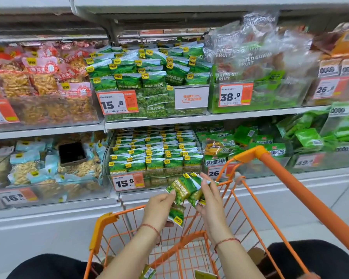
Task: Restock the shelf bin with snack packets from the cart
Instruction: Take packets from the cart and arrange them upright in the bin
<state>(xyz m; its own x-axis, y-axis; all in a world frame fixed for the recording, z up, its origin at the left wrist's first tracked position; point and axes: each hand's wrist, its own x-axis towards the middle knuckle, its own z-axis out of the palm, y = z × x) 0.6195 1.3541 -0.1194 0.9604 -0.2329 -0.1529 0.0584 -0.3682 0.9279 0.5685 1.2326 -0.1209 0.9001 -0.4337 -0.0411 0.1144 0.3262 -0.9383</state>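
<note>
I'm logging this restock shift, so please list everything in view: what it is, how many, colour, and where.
green pea packets: several, green, held in both hands above the cart
cart: one, orange wire, bottom centre
lower pea bin: one, clear, full of green packets, lower shelf centre
upper pea bin: one, clear, green packets, upper shelf
dried guava bags: several, clear and green, upper right
peanut packets: many, red and pink, upper left
left hand: grips packets
right hand: grips packets

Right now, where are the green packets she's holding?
Head view, lower centre: green packets held between left hand and right hand, above the orange cart, just below the 15.8 bin.
</note>
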